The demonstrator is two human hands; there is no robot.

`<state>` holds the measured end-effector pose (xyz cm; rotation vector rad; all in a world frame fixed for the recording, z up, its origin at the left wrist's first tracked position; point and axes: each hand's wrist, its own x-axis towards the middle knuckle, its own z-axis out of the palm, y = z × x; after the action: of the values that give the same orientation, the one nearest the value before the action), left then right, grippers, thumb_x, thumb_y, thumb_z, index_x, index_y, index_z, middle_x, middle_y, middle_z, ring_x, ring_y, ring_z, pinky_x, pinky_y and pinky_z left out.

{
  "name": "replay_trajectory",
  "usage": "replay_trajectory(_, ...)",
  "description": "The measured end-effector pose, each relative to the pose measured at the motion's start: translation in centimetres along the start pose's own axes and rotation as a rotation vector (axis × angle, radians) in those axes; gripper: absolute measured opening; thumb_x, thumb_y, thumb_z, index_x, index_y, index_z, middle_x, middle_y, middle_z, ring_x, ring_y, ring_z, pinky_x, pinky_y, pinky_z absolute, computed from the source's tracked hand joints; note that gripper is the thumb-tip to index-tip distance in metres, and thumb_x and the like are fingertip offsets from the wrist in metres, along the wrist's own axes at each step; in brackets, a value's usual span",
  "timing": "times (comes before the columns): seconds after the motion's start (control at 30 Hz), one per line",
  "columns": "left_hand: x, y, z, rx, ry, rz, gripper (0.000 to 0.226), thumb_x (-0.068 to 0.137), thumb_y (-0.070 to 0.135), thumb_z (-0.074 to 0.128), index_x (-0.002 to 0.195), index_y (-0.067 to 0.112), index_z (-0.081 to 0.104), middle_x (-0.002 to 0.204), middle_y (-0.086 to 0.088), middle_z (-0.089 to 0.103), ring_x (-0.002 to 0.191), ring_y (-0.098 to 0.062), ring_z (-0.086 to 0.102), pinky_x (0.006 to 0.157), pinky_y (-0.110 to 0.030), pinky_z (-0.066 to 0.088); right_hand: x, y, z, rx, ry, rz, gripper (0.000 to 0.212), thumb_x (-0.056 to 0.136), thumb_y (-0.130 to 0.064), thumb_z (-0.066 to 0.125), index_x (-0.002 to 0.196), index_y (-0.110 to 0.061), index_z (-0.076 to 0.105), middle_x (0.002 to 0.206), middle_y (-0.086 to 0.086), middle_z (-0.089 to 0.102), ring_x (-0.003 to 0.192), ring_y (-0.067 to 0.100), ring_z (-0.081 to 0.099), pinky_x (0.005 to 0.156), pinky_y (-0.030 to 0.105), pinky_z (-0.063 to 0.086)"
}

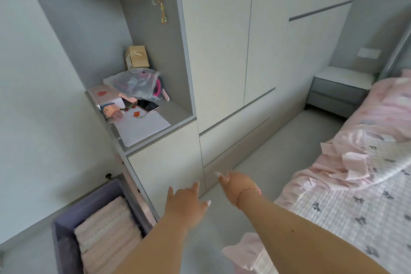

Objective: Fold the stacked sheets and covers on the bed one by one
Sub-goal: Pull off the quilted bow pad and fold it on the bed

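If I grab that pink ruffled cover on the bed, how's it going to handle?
Probably floppy: the pink cover lies rumpled, its ruffled edge drooping over the bed. It looks thin, so likely light for its size. The frill seems slightly shiny, so it may slip; both hands are free for it.

Wardrobe (222, 51): matt, smooth laminate panels. In its open niche, a thin translucent plastic bag (135, 83), crinkled, a cardboard box (136, 56) and a glossy phone (148, 105). Right of the wardrobe, bed cover (347, 204): quilted cloth with satin-sheen pink ruffle (311, 176).
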<state>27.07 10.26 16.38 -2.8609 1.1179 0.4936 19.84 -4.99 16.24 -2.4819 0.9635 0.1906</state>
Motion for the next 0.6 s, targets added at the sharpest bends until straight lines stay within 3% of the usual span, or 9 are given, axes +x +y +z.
replay_trajectory(0.3, 4.5, 16.4, 4.0, 0.046, -0.068, 0.139, 0.074, 0.095, 0.061, 0.032, 0.155, 0.022, 0.012, 0.139, -0.007, 0.053, 0.132, -0.027, 0.045, 0.117, -0.048, 0.015, 0.7, 16.5, -3.5, 0.012, -0.046, 0.167, 0.062, 0.097, -0.057, 0.018, 0.123, -0.013, 0.053, 0.12, 0.011, 0.059, 0.112, 0.03, 0.056, 0.09, 0.036, 0.045)
replay_trajectory(0.43, 5.9, 21.2, 5.1, 0.036, -0.076, 0.165, 0.072, 0.095, 0.059, 0.032, 0.154, 0.023, 0.012, 0.136, -0.005, 0.055, 0.13, -0.024, 0.046, 0.118, -0.049, 0.011, 1.3, 21.7, -4.3, 0.051, -0.029, 0.229, 0.063, 0.094, -0.061, 0.021, 0.115, -0.012, 0.055, 0.113, 0.012, 0.061, 0.104, 0.03, 0.059, 0.084, 0.036, 0.047)
replay_trajectory(0.6, 7.3, 24.9, 6.2, 0.023, -0.09, 0.179, 0.072, 0.096, 0.058, 0.031, 0.155, 0.023, 0.011, 0.131, -0.002, 0.058, 0.129, -0.021, 0.047, 0.119, -0.049, 0.007, 2.0, 25.8, -5.5, -0.017, -0.068, 0.216, 0.061, 0.097, -0.054, 0.016, 0.127, -0.011, 0.046, 0.118, 0.011, 0.056, 0.108, 0.027, 0.056, 0.085, 0.038, 0.048)
